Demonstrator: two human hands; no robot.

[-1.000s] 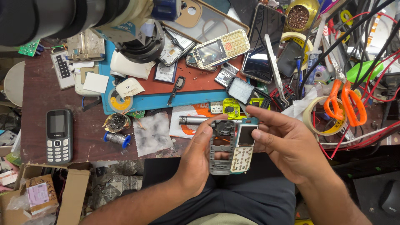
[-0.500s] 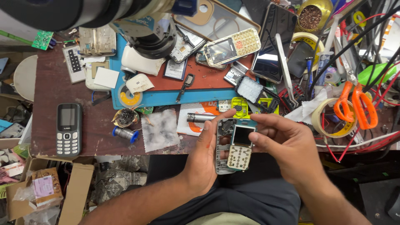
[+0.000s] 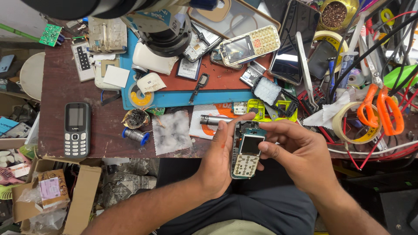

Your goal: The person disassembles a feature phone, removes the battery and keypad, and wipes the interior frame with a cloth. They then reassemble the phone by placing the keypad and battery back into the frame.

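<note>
Over a cluttered repair bench (image 3: 61, 87), stripped keypad phone (image 3: 246, 150) cradled in left hand (image 3: 220, 163), right hand (image 3: 300, 154) pinching its screen, casing off, apparently not yet reassembled.

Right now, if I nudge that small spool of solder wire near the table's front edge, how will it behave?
The spool of solder wire lies on its side, so it would probably roll, perhaps toward the table edge. Being wound metal, it is likely heavy for its size. It looks stiff, not fragile.
</note>
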